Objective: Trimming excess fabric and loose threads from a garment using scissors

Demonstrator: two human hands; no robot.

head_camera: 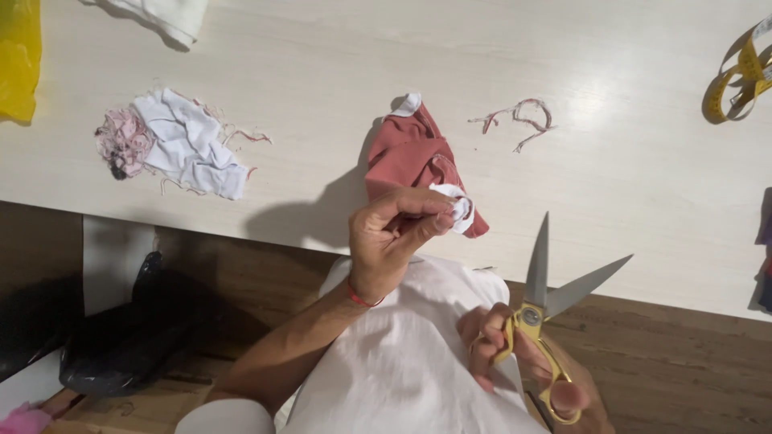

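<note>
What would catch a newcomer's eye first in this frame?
The open gold-handled scissors in the right hand, blades pointing up at lower right. Next, the left hand pinching a white edge of the salmon-red fabric piece at centre. A heap of white and pink fabric scraps lies on the pale table to the left.

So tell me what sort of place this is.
Probably a sewing or tailoring worktable. The right hand holds open gold-handled scissors, the left hand pinches a red and white fabric piece, and cloth scraps and a yellow measuring tape lie on the pale table.
</note>
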